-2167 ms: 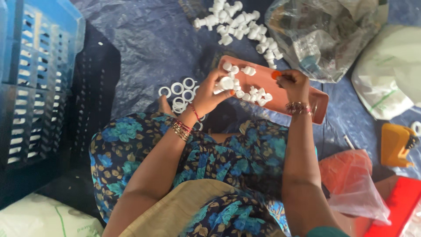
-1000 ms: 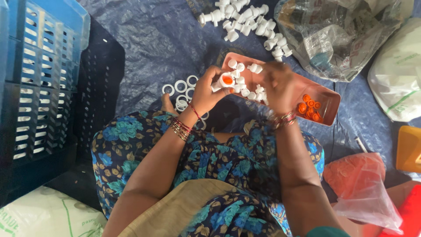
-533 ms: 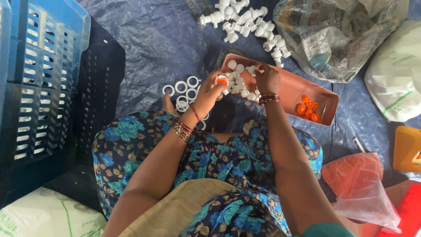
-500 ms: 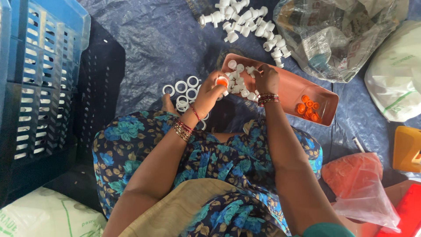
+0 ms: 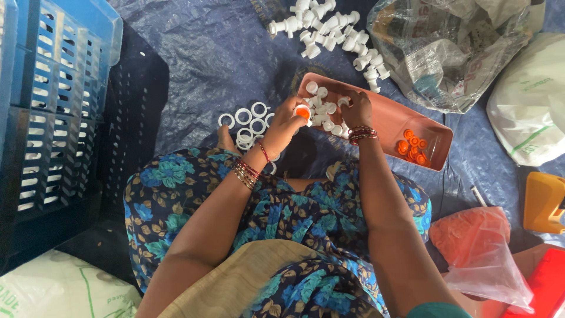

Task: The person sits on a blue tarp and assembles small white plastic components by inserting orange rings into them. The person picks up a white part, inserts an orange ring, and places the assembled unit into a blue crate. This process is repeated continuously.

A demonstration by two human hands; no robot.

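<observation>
My left hand (image 5: 286,125) holds a small white cap with an orange insert (image 5: 303,112) at the near left end of a long salmon-coloured tray (image 5: 385,115). My right hand (image 5: 355,109) reaches into the tray and pinches a white cap (image 5: 344,101) among several white caps (image 5: 323,108) heaped there. At the tray's right end sits a cluster of orange inserts (image 5: 414,149). Several white rings (image 5: 249,122) lie on the blue tarp (image 5: 212,53) left of my left hand.
A pile of white spouted parts (image 5: 329,29) lies beyond the tray. Clear plastic bags (image 5: 453,47) are at top right, a white sack (image 5: 529,106) further right. Blue and black crates (image 5: 65,106) stand at left. An orange bag (image 5: 479,247), a yellow object (image 5: 544,200) and a white sack (image 5: 59,291) are nearby.
My right hand moved from the tray's right end, uncovering the orange inserts, to the white caps at the left end. My left hand kept the cap and stayed by the tray.
</observation>
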